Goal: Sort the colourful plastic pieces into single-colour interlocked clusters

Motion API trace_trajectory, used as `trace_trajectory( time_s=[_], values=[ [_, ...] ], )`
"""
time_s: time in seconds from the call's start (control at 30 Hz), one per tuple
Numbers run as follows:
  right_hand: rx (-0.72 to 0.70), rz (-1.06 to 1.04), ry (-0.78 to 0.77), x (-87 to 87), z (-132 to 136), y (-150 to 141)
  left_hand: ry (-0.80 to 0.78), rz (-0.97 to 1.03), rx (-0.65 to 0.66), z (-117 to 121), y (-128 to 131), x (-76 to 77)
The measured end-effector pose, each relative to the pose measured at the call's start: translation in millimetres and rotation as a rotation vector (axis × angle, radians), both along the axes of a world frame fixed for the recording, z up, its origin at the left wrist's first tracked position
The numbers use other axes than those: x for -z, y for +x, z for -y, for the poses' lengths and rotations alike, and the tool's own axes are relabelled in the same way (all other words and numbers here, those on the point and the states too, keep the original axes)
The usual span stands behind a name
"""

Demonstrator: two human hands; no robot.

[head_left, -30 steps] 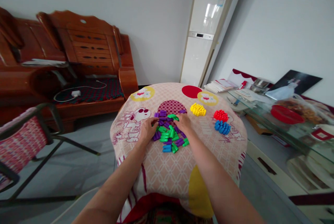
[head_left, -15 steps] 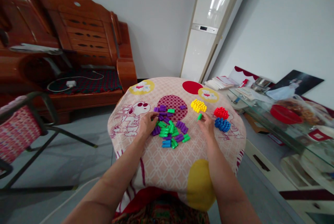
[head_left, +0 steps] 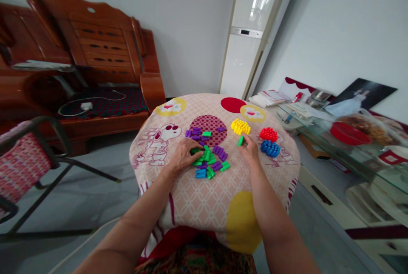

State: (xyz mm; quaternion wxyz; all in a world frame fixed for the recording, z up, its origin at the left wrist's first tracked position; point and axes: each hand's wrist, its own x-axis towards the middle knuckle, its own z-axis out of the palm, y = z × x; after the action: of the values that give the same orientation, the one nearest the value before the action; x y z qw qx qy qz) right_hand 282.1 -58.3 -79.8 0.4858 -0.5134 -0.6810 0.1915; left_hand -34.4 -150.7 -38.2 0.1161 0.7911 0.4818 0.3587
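Note:
My right hand [head_left: 249, 149] pinches a small green plastic building block [head_left: 240, 141] just above the tablecloth, close to a cluster of yellow blocks [head_left: 240, 126]. On the left side of the loose pile, my left hand [head_left: 184, 155] reaches over green blocks [head_left: 208, 155], its thumb and fingers apart around some of them. Its fingers partly hide the pieces under them. Purple blocks [head_left: 219, 152] lie among and behind the green ones, and blue pieces [head_left: 200, 173] sit at the pile's near edge.
Red blocks [head_left: 268, 134] and blue blocks [head_left: 270, 148] are grouped on the right of the round table, on a patterned tablecloth [head_left: 204, 206]. A glass-topped cabinet [head_left: 321, 138] with a red bowl [head_left: 349, 132] stands to the right. At left are a chair [head_left: 24, 159] and a wooden bench [head_left: 105, 52].
My left hand has shifted from the purple blocks at the pile's left onto the green ones, fingers spreading over them. The right hand still holds its green block near the yellow cluster.

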Motion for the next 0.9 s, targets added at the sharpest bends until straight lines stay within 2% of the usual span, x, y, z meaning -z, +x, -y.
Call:
trace_trajectory(
  time_s=[0.17,0.33,0.6,0.7,0.8,0.9],
  values=[
    [-0.024,-0.005,-0.029,-0.9,0.3,2.5,-0.057,-0.044,0.032,0.4,4.5,0.0],
    [0.009,0.014,-0.086,-4.7,1.1,0.1,-0.117,-0.026,0.002,3.6,8.4,-3.3],
    [0.133,0.042,-0.057,-5.2,4.4,0.5,-0.243,0.207,-0.040,6.0,8.9,-5.1],
    [0.143,0.058,-0.068,-4.7,3.6,0.5,-0.266,0.377,-0.045,-0.6,14.9,-7.8],
    [0.147,0.049,-0.067,-3.6,2.9,0.4,-0.275,0.524,-0.045,-14.5,31.8,-17.0],
    [0.152,0.017,-0.073,-1.2,2.4,0.4,-0.284,0.521,-0.083,-35.3,59.0,-29.3]
  ],
)
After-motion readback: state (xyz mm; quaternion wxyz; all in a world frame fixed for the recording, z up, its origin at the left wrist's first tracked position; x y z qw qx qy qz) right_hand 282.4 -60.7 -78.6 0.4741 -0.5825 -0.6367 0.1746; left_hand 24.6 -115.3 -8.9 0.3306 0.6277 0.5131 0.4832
